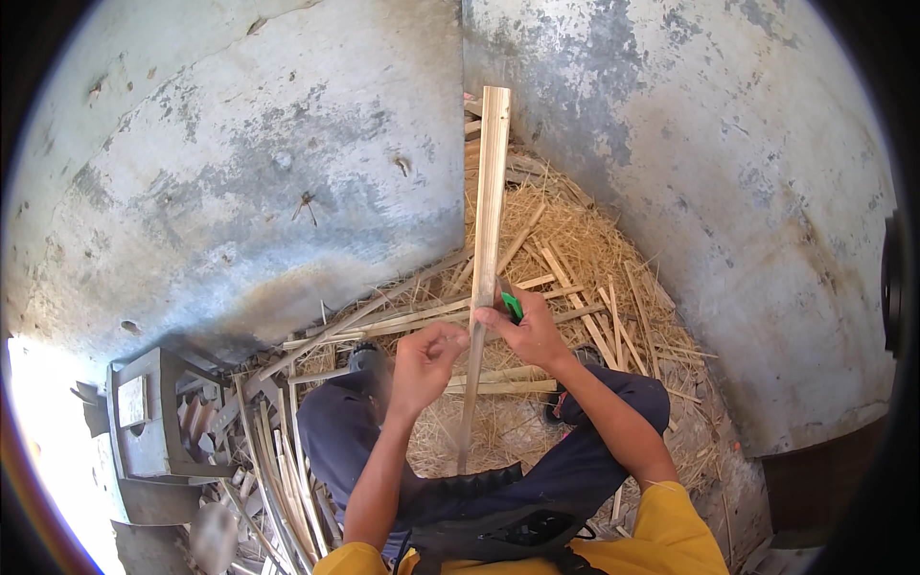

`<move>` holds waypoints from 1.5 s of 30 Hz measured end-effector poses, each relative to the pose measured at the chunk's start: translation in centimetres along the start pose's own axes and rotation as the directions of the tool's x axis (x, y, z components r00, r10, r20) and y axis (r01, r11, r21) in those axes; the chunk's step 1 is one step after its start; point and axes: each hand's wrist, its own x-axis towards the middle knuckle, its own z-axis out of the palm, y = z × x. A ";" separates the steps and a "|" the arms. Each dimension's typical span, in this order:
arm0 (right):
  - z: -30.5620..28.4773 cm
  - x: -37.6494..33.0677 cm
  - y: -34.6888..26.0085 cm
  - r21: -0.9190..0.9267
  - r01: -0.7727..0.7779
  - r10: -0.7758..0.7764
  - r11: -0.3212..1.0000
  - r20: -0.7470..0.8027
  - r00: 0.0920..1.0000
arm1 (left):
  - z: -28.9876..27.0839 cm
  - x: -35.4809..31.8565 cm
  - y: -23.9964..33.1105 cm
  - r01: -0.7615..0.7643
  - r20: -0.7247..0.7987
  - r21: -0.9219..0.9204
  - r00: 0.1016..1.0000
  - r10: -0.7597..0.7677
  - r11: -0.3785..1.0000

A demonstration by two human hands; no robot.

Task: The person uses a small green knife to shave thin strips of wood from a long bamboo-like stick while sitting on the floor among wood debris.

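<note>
A long flat bamboo strip stands almost upright in front of me, its top near the wall corner and its lower end between my knees. My left hand pinches the strip on its left side at mid-height. My right hand sits just right of the strip and grips a knife with a green handle, its blade against the strip's edge. Both forearms come in from below, with yellow sleeves and dark trousers.
Straw-like shavings and several split bamboo strips cover the floor ahead in the corner of two stained concrete walls. More strips lie at my left beside a grey concrete block. A dark bag lies in my lap.
</note>
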 end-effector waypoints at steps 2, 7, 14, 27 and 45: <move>-0.1 0.3 -0.2 -0.076 0.021 -0.021 0.997 -0.002 1.000 | 0.6 0.0 0.5 -0.128 -0.075 0.175 0.987 0.143 0.976; 0.1 0.1 -0.4 -0.063 0.003 -0.005 0.998 -0.032 0.999 | 0.5 0.1 1.3 -0.203 -0.055 0.342 0.970 0.236 0.918; 0.5 -0.1 0.2 -0.001 -0.060 0.060 0.998 -0.072 0.996 | -0.3 -0.2 -0.5 -0.104 0.047 0.334 0.994 0.094 0.937; -2.9 0.8 -0.4 0.693 -0.098 0.042 0.714 0.098 0.994 | 0.0 0.3 -0.7 -0.177 0.157 0.157 0.976 0.153 0.972; -3.3 0.0 -4.5 -0.508 0.327 -0.363 0.797 0.030 0.931 | 1.6 -0.1 -1.4 -0.116 -0.065 0.222 0.989 0.133 0.968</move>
